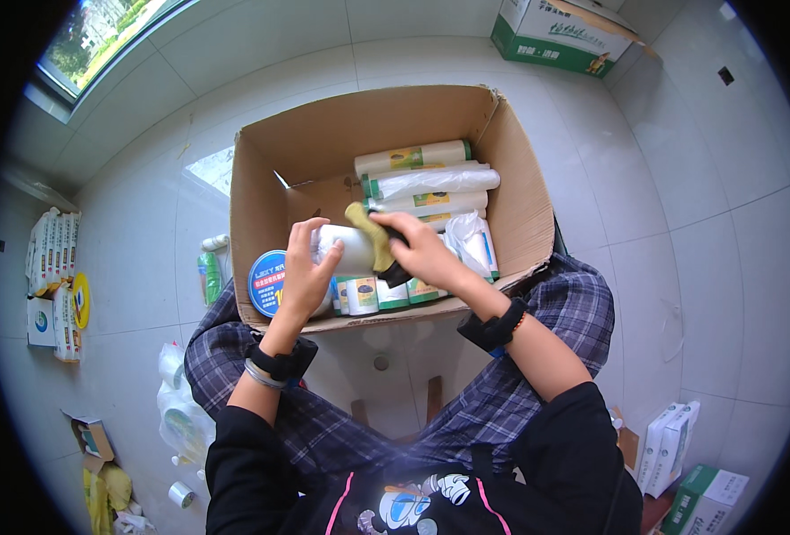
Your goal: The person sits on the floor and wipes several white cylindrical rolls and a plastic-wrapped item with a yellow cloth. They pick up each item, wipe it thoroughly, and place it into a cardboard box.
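Over the near part of an open cardboard box [526, 192], my left hand [304, 267] is closed around a white roll [348, 251]. My right hand [423, 252] grips a yellow-and-black cloth [375, 239], slightly blurred, against the roll's right end. Whether the cloth touches the roll is hard to make out. Beyond my hands, long white rolls with green ends [413, 157] lie side by side in the box. Along its near wall stand several short labelled rolls [361, 296]. A clear plastic wrapping [462, 234] sits to the right of my right hand.
A round blue sign [267, 283] is at the box's left near corner. Small rolls [209, 276] lie on the tiled floor to the left, with plastic bags [181, 410] nearer me. A green-and-white carton [564, 36] stands far right; another box [705, 501] is at lower right.
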Motion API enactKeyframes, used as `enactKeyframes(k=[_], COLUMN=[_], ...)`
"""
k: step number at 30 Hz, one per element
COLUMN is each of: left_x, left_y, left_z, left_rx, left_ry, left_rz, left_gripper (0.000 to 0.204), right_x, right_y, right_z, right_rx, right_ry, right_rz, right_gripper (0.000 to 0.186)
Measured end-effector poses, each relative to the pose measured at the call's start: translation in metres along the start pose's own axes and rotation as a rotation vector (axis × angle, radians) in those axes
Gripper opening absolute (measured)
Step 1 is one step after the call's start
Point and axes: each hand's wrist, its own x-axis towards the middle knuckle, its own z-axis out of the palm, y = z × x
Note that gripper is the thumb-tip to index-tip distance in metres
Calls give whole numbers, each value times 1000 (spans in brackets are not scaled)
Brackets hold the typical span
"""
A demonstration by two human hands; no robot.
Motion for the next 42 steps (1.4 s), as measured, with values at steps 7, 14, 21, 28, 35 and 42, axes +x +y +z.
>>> enactKeyframes(k=[7,14,21,28,35,42], left_x=[-3,2,12,13,2,6], left_y=[-6,-7,-7,-14,19,2], left_z=[13,5,-31,-59,-24,-11], left_rx=[10,-124,-289,-83,366,534], left_ry=[-51,28,192,246,30,-54], left_rz=[-13,-69,-97,36,570,562], left_gripper=[35,34,35,39,79,65], right_x=[-13,-15,-9,-8,5,0], right_y=[-2,-6,1,27,-34,-64], right_z=[2,-8,-43,-57,-25,-12], right_rx=[-314,-346,-502,-586,-257,-300], right_ry=[-192,-161,-8,205,133,-125], right_rz=[56,71,85,74,-262,-252], right_gripper=[62,61,56,45,59,45])
